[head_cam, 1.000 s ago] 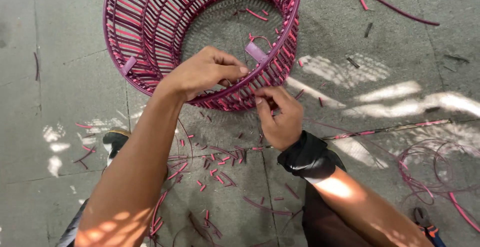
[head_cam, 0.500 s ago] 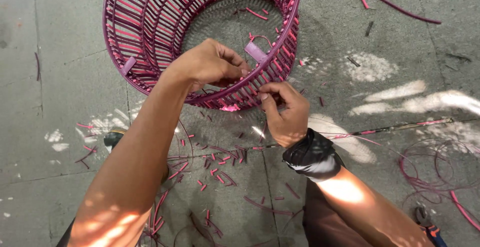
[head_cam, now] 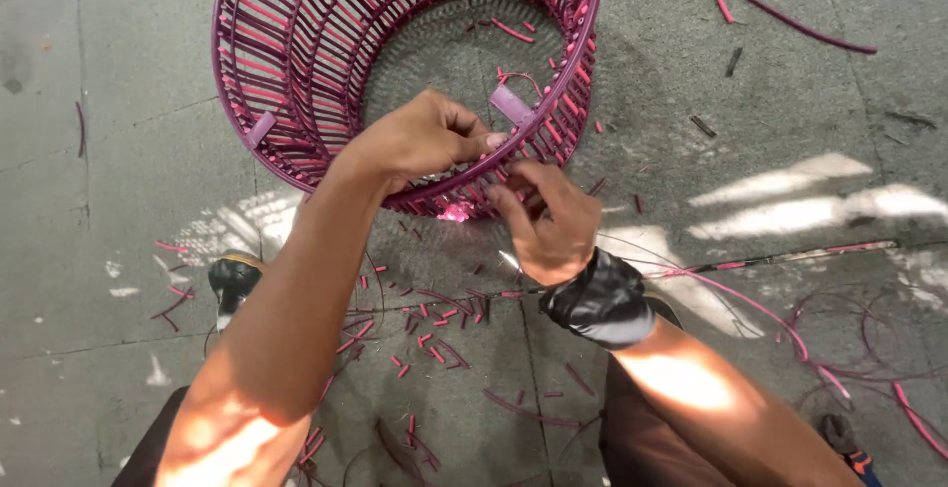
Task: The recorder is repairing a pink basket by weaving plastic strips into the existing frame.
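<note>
Two Hands at the Basket Rim

Two bare hands work at the near rim of a round woven basket (head_cam: 326,62) made of magenta and pink strands, which stands on a grey concrete floor (head_cam: 99,191). The left hand (head_cam: 420,141) reaches over the rim from outside; its fingers curl over the top band and press against it, thumb side toward a flat mauve strip (head_cam: 512,105) that stands up just beyond the fingertips. It grasps the rim rather than any loose piece. The right hand (head_cam: 548,220) sits just below and beside the left, on the outer wall. Its fingertips are pinched together at the weave directly under the rim; what they pinch is too small to identify, though a thin strand is likely. A black wrap (head_cam: 597,299) covers the right wrist.

Progress, as a judgement: the side wall appears fully woven around the visible circumference, and the rim band appears closed. The upright strip and a small loop of strand (head_cam: 523,79) beside it, just past the left fingertips, look like unfinished ends. Finishing at this rim section appears to remain.

Many short pink offcuts (head_cam: 434,314) lie on the floor below both wrists. Long loose strands (head_cam: 750,304) trail away to the right of the right forearm. A small dark tool handle (head_cam: 234,278) lies to the left of the left forearm.
</note>
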